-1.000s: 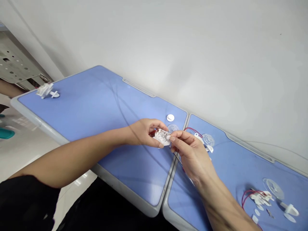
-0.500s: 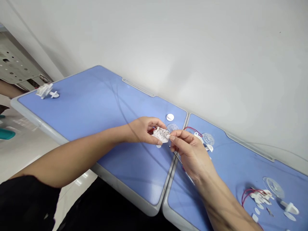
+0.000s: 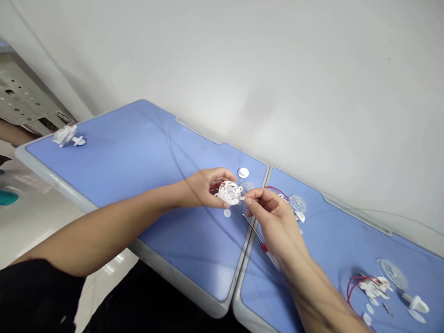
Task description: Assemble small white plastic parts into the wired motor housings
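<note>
My left hand [image 3: 203, 187] grips a small white plastic housing [image 3: 229, 193] by its left side; red wires come out near the fingers. With thumb and forefinger, my right hand [image 3: 272, 210] pinches a small white plastic piece [image 3: 243, 198] at the housing's right edge; whether the two touch I cannot tell. Below the right hand lies a screwdriver [image 3: 256, 230] with a clear and red handle, across the gap between the tables. A round white knob [image 3: 243, 172] and a clear disc [image 3: 247, 188] lie just beyond the housing, and a small white disc [image 3: 227, 213] lies in front of it.
Two blue tables [image 3: 138, 152] stand side by side against a wall. On the right one are a clear disc [image 3: 391, 273], a white part with red wires [image 3: 376, 287] and a white knob [image 3: 418, 304]. Another white assembly [image 3: 65, 136] sits at the far left, beside another person's arm [image 3: 15, 133].
The housing now faces up more openly in my left hand. My right hand has drawn slightly back from it, still pinching the white piece. More of the screwdriver shows.
</note>
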A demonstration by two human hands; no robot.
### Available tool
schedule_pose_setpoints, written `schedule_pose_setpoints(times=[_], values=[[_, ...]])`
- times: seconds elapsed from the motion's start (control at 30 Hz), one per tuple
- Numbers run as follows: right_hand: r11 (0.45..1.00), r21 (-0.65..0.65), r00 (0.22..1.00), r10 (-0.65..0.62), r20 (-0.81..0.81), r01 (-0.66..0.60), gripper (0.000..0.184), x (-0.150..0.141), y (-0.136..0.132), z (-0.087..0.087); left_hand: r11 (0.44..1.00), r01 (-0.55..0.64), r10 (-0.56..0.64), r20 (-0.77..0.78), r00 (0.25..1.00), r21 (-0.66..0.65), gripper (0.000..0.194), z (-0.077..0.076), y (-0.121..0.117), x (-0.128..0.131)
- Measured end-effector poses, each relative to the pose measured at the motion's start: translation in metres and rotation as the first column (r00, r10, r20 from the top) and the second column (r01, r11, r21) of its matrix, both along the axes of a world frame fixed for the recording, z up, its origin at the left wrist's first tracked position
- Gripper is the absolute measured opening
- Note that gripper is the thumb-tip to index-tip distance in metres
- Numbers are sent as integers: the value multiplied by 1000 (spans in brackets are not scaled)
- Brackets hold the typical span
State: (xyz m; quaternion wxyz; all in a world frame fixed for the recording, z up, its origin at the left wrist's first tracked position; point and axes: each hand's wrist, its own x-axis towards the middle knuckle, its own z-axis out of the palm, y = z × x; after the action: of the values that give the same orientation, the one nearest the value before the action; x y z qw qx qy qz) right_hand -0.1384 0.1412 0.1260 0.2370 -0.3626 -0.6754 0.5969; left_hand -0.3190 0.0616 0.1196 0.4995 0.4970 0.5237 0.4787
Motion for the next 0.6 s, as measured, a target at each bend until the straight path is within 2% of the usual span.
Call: schedule_pose_setpoints(times=[0.17, 0.47, 0.6], values=[[1000, 16, 999, 19, -26, -18, 18, 1, -2, 1, 999, 28, -29, 21, 999, 17, 49, 0, 0, 1], [998, -62, 998, 19, -61, -23, 21, -1, -1, 1, 999, 27, -28, 15, 999, 35, 48, -1, 0, 1], [999, -43, 999, 4, -49, -6, 20, -2, 0, 4, 1000, 17, -18, 21, 1000, 19, 51, -2, 0, 0]])
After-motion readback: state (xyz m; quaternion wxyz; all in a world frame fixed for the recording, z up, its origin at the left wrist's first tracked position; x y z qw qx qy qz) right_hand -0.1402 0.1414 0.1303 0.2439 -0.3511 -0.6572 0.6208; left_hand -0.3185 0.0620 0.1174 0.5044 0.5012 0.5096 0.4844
